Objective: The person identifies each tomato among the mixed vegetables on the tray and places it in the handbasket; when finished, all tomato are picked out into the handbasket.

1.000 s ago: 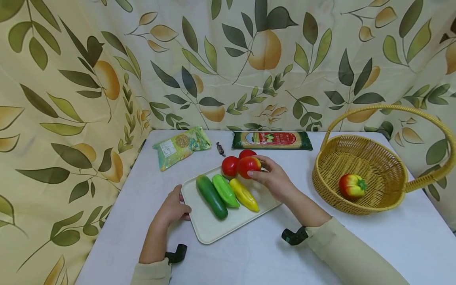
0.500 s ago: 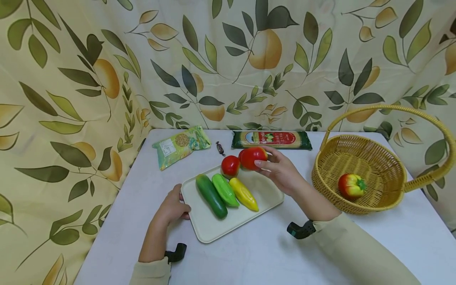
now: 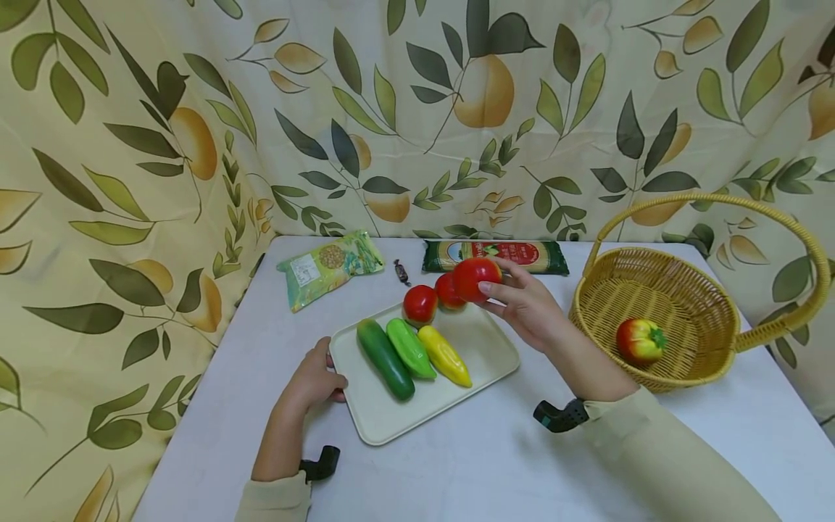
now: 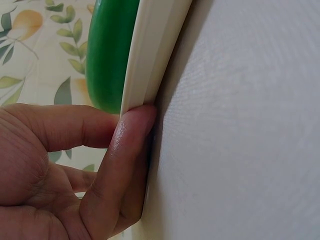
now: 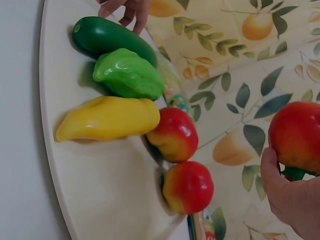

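My right hand [image 3: 531, 308] holds a red bell pepper [image 3: 476, 279] in its fingers and thumb, raised above the tray's far right corner. In the right wrist view this bell pepper [image 5: 300, 135] shows yellow tints and a green stem underneath. My left hand [image 3: 313, 377] pinches the left edge of the cream tray [image 3: 489, 355]; the left wrist view shows its thumb and fingers at the tray rim [image 4: 150, 50]. On the tray lie a dark green cucumber [image 3: 385, 359], a light green pepper [image 3: 410, 348], a yellow pepper [image 3: 445, 355] and two red-yellow bell peppers [image 5: 188, 187].
A wicker basket [image 3: 691, 283] with a tall handle stands at the right, holding one red-yellow bell pepper [image 3: 641, 341]. Along the back lie a green snack bag [image 3: 333, 264], a small wrapped candy [image 3: 401, 272] and a long dark green packet [image 3: 541, 257]. Patterned cloth hangs behind.
My right hand has lifted the red bell pepper off the tray and carried it up and to the right. My left hand stays on the tray edge.
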A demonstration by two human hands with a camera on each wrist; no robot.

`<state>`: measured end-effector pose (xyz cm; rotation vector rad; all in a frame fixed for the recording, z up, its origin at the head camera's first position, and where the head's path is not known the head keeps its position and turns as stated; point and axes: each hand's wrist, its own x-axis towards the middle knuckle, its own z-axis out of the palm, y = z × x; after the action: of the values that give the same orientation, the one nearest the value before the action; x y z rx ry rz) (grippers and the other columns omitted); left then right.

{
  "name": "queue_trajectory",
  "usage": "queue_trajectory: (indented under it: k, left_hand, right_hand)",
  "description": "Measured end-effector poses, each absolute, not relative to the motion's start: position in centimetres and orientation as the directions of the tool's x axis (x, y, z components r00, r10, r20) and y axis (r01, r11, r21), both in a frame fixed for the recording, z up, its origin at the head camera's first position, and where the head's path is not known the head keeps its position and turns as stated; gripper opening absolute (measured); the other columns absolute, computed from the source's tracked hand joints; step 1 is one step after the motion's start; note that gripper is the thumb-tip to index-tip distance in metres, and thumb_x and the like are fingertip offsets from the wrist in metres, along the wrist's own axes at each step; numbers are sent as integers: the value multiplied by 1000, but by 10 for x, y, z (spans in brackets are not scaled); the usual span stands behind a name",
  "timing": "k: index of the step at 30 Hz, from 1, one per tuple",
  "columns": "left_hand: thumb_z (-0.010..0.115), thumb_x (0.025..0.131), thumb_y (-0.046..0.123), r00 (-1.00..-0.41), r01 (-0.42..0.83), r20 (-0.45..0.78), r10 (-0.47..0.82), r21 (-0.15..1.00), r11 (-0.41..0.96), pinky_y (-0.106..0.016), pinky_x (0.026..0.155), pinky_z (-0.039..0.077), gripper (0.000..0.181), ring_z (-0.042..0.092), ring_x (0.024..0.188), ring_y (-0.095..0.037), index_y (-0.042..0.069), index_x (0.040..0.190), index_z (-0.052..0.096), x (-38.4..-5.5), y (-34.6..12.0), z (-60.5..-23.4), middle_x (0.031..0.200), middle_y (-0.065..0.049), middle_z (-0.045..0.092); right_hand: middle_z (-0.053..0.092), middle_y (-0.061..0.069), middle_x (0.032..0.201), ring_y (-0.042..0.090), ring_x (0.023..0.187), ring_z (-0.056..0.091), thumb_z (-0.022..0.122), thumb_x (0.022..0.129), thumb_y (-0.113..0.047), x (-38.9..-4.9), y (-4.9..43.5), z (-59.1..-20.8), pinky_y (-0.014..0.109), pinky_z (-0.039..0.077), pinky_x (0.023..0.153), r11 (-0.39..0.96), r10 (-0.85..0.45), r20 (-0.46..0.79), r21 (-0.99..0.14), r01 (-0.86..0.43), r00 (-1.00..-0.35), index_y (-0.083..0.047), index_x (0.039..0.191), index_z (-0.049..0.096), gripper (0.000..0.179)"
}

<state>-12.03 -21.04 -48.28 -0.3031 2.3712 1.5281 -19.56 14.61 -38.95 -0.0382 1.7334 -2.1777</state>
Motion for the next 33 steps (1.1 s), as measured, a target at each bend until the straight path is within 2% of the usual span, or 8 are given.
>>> queue_trajectory:
  k: [8,15,24,33]
  left_hand:
    - [66,77,-15,-932,-335,-362,-11,850,407,-37,56,62,66,67,60,-26,0,136,42,-120,-210,-483,104,-20,52]
    - [65,76,-15,-933,-334,-360,-15,848,410,-37,55,62,66,67,60,-26,-1,136,41,-119,-210,-484,105,-20,50]
    - [66,77,-14,-928,-344,-371,-20,839,422,-36,56,62,67,66,62,-25,0,137,40,-119,-209,-484,106,-20,48]
    - [66,77,-13,-927,-347,-373,-26,833,431,-36,56,62,68,66,61,-25,0,138,39,-119,-210,-483,107,-20,49]
  right_hand:
    - [35,12,152,34,138,36,65,97,-10,-197,158,-381,39,51,102,-186,-256,-173,-957,224,-951,-15,151,37,61]
    - [33,10,152,32,138,34,64,98,-11,-197,169,-375,35,51,101,-212,-246,-162,-953,217,-956,-14,153,35,62]
    - [41,6,144,27,132,41,64,97,-8,-199,182,-371,33,54,98,-280,-237,-127,-940,193,-963,-15,144,45,51]
    - [39,6,146,28,133,40,64,98,-9,-196,194,-367,33,53,99,-292,-214,-117,-940,178,-970,-15,146,42,54]
